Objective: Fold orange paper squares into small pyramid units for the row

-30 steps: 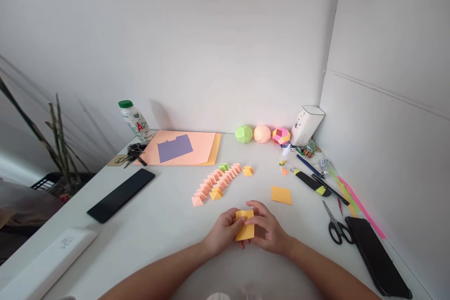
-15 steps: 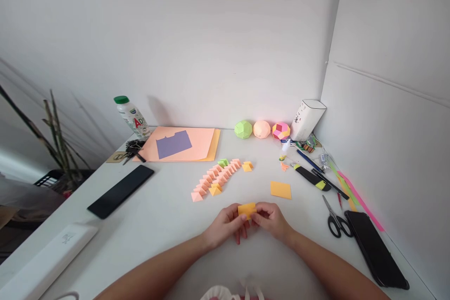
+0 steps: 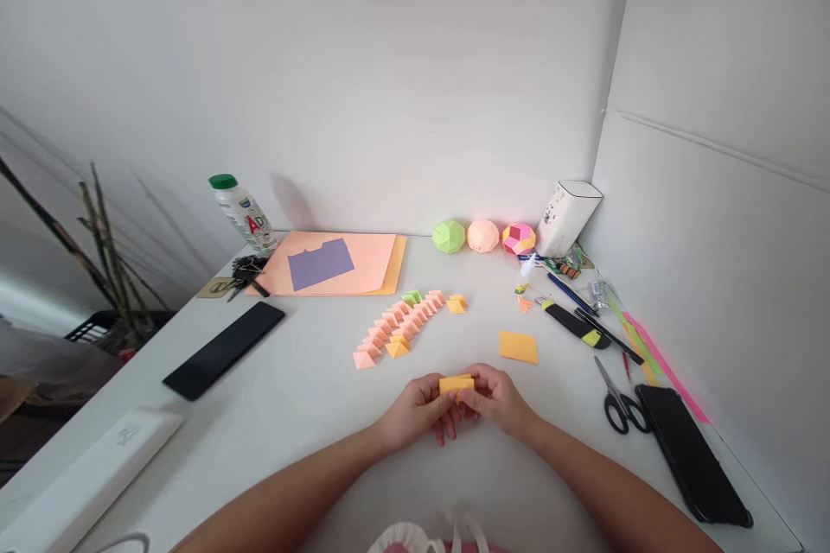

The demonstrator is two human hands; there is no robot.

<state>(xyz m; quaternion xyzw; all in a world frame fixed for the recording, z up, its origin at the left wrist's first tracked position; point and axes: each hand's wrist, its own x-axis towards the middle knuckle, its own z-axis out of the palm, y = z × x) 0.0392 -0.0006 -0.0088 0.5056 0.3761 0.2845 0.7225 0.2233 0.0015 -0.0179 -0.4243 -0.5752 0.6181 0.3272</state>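
My left hand (image 3: pixel 418 410) and right hand (image 3: pixel 496 402) pinch the small folded orange paper piece (image 3: pixel 456 384) between fingertips, just above the white table (image 3: pixel 311 397); mid-fold, I judge; next calls for matched edges and a firm crease.

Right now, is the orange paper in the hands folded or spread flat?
Folded: the orange paper is a narrow strip pinched between the left hand and right hand.

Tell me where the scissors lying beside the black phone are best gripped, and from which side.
Grip the scissors by the black loop handles, which lie at the near end; the blades point away. They lie flat on the table, so come from above and the left: the phone crowds their right side.
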